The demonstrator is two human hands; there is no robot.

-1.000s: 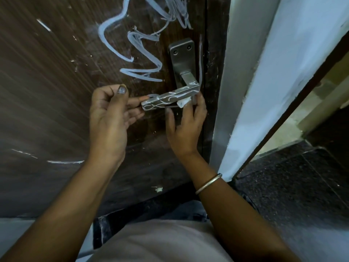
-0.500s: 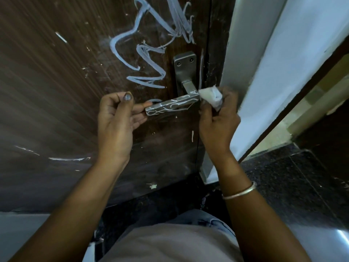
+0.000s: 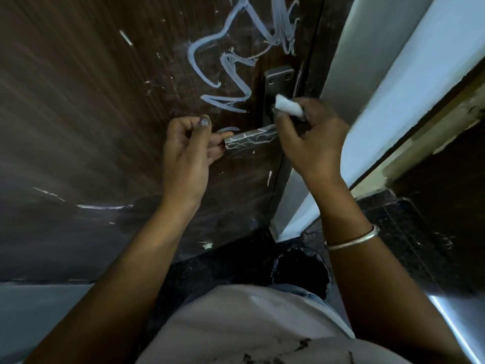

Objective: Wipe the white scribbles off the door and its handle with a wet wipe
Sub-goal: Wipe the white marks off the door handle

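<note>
The right hand point(image 3: 312, 143) pinches the folded wet wipe point(image 3: 288, 107) against the handle plate point(image 3: 278, 82), near the door's point(image 3: 105, 114) right edge. The left hand point(image 3: 189, 153) grips the scribbled lever's point(image 3: 252, 139) free end.

Dark wood-grain door point(image 3: 105, 114), matt and streaked; brushed metal handle point(image 3: 250, 139) with dull sheen; soft white wipe point(image 3: 288, 108); glossy speckled stone floor point(image 3: 409, 232).
</note>
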